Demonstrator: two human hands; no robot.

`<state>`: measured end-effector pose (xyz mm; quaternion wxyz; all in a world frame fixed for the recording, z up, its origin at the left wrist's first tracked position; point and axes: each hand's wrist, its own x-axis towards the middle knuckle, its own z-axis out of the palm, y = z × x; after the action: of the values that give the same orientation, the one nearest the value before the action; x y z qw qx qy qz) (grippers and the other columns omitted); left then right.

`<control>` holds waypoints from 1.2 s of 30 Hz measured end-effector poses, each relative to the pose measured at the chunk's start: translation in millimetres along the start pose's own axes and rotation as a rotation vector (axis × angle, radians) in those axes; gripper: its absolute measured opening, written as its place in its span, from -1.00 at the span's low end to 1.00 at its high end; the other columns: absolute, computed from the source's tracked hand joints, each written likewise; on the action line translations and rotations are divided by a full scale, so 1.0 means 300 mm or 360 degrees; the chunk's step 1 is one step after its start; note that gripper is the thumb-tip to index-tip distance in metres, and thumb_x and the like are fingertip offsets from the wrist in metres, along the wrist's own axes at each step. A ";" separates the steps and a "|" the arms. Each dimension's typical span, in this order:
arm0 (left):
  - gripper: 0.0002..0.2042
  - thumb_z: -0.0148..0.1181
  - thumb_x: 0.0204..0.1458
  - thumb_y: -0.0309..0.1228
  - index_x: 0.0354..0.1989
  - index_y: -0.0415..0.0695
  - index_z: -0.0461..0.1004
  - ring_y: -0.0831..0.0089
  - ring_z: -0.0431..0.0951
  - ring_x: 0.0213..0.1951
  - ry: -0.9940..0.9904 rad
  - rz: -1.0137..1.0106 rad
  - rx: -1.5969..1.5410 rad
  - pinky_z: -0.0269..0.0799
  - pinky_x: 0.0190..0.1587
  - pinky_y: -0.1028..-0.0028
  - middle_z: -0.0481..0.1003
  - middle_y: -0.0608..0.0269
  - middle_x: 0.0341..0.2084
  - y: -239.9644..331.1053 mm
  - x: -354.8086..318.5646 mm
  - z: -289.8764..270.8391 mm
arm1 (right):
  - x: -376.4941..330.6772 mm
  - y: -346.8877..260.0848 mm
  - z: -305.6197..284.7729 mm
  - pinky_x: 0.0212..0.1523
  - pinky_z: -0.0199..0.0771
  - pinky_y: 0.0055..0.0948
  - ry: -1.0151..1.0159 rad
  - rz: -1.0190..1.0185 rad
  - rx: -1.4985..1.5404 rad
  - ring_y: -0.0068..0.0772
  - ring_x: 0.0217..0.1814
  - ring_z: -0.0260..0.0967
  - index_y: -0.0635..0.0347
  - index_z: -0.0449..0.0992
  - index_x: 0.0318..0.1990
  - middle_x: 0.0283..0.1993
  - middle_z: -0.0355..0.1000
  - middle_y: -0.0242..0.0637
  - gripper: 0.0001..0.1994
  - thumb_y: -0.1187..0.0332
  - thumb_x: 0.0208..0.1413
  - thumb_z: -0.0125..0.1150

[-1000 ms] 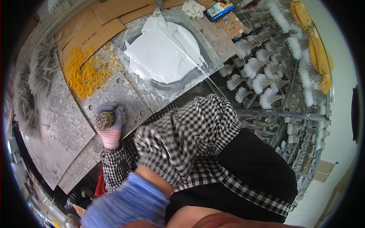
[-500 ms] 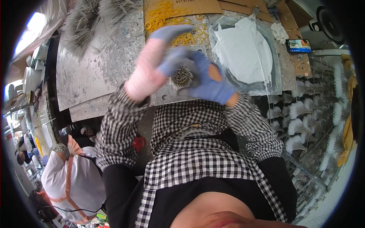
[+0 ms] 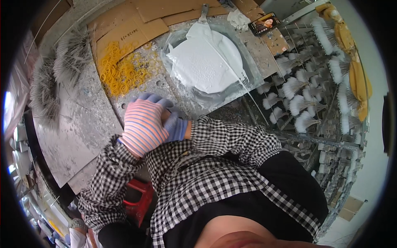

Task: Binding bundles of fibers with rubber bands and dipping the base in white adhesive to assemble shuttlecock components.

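Both hands are pressed together over the near edge of the worktable (image 3: 68, 136). My left hand (image 3: 144, 124), in a pink-and-blue striped glove, curls over the fingers of my right hand (image 3: 176, 126), which wears a blue glove. The fingers of each are closed. Whatever lies between them is hidden from this angle. Just beyond the hands is a pile of yellow rubber bands (image 3: 118, 70). To their right, a broad mass of white paste (image 3: 204, 62) lies on a sheet-covered round base.
Bundles of thin grey strands (image 3: 70, 62) lie at the left. A scraper (image 3: 203, 14) stands at the paste's far edge, beside a crumpled white cloth (image 3: 238, 20) and a phone (image 3: 264, 24). White-tipped bundles (image 3: 304, 99) fill a rack at the right. A red stool (image 3: 139, 200) stands below.
The view has swung rightward. My hands have come together, the left now over the right. The round bundle of grey strands seen between them is no longer visible.
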<state>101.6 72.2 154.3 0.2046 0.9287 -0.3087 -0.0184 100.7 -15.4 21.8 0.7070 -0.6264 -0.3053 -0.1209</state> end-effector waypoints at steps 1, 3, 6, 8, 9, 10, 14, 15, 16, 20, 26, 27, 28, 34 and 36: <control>-0.68 0.23 0.04 -0.19 -0.14 -0.12 0.62 0.02 0.55 -0.02 -0.0236 -0.0219 -0.0131 0.48 0.03 0.15 0.60 0.00 -0.16 0.002 -0.003 0.000 | 0.027 -0.031 -0.032 0.17 0.47 -0.24 -0.0207 -0.0116 -0.0173 -0.25 0.08 0.43 0.19 0.50 0.04 0.01 0.49 -0.16 -0.66 0.25 0.16 0.24; -0.66 0.25 0.03 -0.17 -0.13 -0.14 0.62 0.01 0.55 -0.03 -0.0130 -0.0320 -0.0111 0.48 0.03 0.15 0.60 -0.02 -0.16 -0.059 0.021 -0.018 | 0.058 -0.067 -0.068 0.16 0.47 -0.23 -0.0637 -0.0339 -0.0485 -0.27 0.05 0.43 0.22 0.50 0.00 -0.01 0.50 -0.17 -0.68 0.27 0.14 0.25; -0.59 0.29 0.02 -0.11 -0.09 -0.17 0.60 -0.01 0.56 -0.06 -0.0021 -0.0356 -0.0113 0.48 0.03 0.14 0.59 -0.07 -0.18 -0.090 0.055 -0.060 | 0.054 0.033 -0.032 0.16 0.47 -0.29 -0.0896 -0.0486 -0.1000 -0.31 0.06 0.42 0.18 0.51 -0.04 -0.02 0.50 -0.20 -0.72 0.27 0.15 0.24; -0.64 0.28 0.08 -0.23 -0.05 -0.23 0.56 -0.02 0.54 -0.04 -0.0063 -0.0296 -0.0368 0.43 0.05 0.13 0.56 -0.14 -0.17 -0.049 0.058 -0.101 | -0.025 0.180 0.060 0.14 0.47 -0.32 -0.0803 -0.0141 -0.0717 -0.34 0.03 0.42 0.14 0.51 -0.04 -0.05 0.50 -0.23 -0.75 0.24 0.20 0.16; -0.64 0.28 0.06 -0.25 -0.05 -0.24 0.56 0.00 0.55 -0.06 0.0019 -0.0168 -0.0270 0.43 0.05 0.14 0.56 -0.12 -0.15 -0.022 0.068 -0.128 | -0.052 0.199 0.062 0.15 0.46 -0.31 -0.0587 -0.0044 -0.0320 -0.33 0.05 0.42 0.15 0.50 -0.01 -0.03 0.50 -0.21 -0.72 0.23 0.21 0.15; -0.64 0.28 0.06 -0.25 -0.05 -0.24 0.56 0.00 0.55 -0.06 0.0021 -0.0204 -0.0261 0.43 0.05 0.14 0.56 -0.12 -0.15 -0.026 0.055 -0.121 | -0.066 0.195 0.086 0.17 0.45 -0.30 -0.0392 0.0039 0.0113 -0.32 0.07 0.42 0.15 0.50 0.02 -0.01 0.49 -0.20 -0.69 0.22 0.21 0.15; -0.69 0.27 0.04 -0.24 -0.13 -0.19 0.58 0.01 0.56 -0.08 0.0074 -0.0158 -0.0088 0.44 0.04 0.15 0.58 -0.06 -0.19 -0.028 0.007 -0.041 | -0.059 0.122 -0.006 0.22 0.41 -0.26 -0.0903 -0.0173 -0.0455 -0.28 0.09 0.41 0.19 0.46 0.08 0.04 0.48 -0.17 -0.62 0.19 0.18 0.20; -0.71 0.26 0.03 -0.22 -0.18 -0.16 0.60 0.02 0.57 -0.09 0.0052 -0.0139 -0.0098 0.44 0.04 0.15 0.59 -0.03 -0.21 -0.009 -0.004 -0.022 | -0.038 0.006 -0.028 0.19 0.43 -0.26 -0.0671 0.0263 -0.0019 -0.28 0.06 0.43 0.18 0.49 0.04 0.01 0.49 -0.17 -0.63 0.20 0.15 0.22; -0.73 0.25 0.03 -0.20 -0.23 -0.13 0.61 0.03 0.58 -0.10 0.0014 -0.0136 -0.0100 0.45 0.04 0.16 0.60 0.00 -0.23 0.004 -0.031 -0.004 | -0.041 -0.064 -0.018 0.15 0.45 -0.25 -0.0421 0.0695 0.0439 -0.28 0.02 0.44 0.17 0.52 0.00 -0.02 0.50 -0.18 -0.65 0.20 0.12 0.25; -0.67 0.24 0.08 -0.21 -0.08 -0.18 0.57 -0.04 0.54 -0.04 0.0100 -0.0397 -0.0037 0.41 0.08 0.16 0.57 -0.09 -0.17 -0.100 0.024 -0.030 | 0.025 0.051 -0.016 0.01 0.50 -0.26 -0.1151 0.0298 -0.0792 -0.30 -0.07 0.46 0.14 0.56 -0.09 -0.08 0.51 -0.18 -0.73 0.21 0.14 0.22; -0.67 0.27 0.05 -0.28 -0.11 -0.27 0.55 0.00 0.54 -0.03 0.0251 -0.0039 -0.0207 0.42 0.06 0.21 0.56 -0.07 -0.20 0.026 0.013 -0.109 | 0.030 -0.093 -0.039 0.01 0.49 -0.23 -0.0624 0.0182 -0.0205 -0.27 -0.08 0.44 0.15 0.55 -0.16 -0.20 0.51 -0.22 -0.73 0.18 0.11 0.27; -0.68 0.27 0.04 -0.29 -0.12 -0.27 0.55 0.02 0.55 -0.04 -0.0060 -0.0482 -0.0559 0.43 0.04 0.22 0.57 -0.05 -0.21 -0.003 -0.015 -0.034 | -0.031 -0.028 -0.001 0.03 0.49 -0.23 -0.0639 0.0152 -0.0256 -0.26 -0.06 0.44 0.16 0.55 -0.16 -0.20 0.51 -0.22 -0.74 0.20 0.10 0.27; -0.68 0.28 0.03 -0.30 -0.13 -0.27 0.56 0.03 0.56 -0.06 -0.0381 -0.0897 -0.0922 0.44 0.03 0.22 0.57 -0.04 -0.21 -0.021 -0.015 0.012 | -0.095 0.051 0.020 0.04 0.48 -0.23 -0.0646 0.0135 -0.0342 -0.26 -0.04 0.44 0.17 0.55 -0.16 -0.19 0.51 -0.22 -0.75 0.21 0.10 0.27; -0.65 0.30 0.02 -0.15 -0.15 -0.16 0.59 0.03 0.57 -0.12 0.0065 -0.0155 -0.0259 0.47 -0.01 0.16 0.57 -0.04 -0.24 0.022 0.147 0.014 | 0.034 -0.114 -0.197 0.21 0.37 -0.12 -0.0709 -0.0103 -0.0818 -0.21 0.14 0.36 0.06 0.48 0.06 0.08 0.44 -0.24 -0.65 0.17 0.15 0.20; -0.64 0.28 0.02 -0.09 -0.16 -0.11 0.60 0.00 0.57 -0.16 0.0193 0.0073 -0.0182 0.48 -0.06 0.12 0.57 -0.03 -0.30 0.074 0.313 0.066 | 0.029 -0.055 -0.398 0.42 0.14 0.03 -0.0941 -0.0434 -0.1527 -0.15 0.39 0.19 -0.01 0.34 0.30 0.34 0.29 -0.22 -0.45 0.02 0.20 0.18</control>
<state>161.7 -5.6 153.5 0.2762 0.9075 -0.3155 0.0251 132.0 -131.2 36.8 0.2066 -0.8390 -0.4788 -0.1556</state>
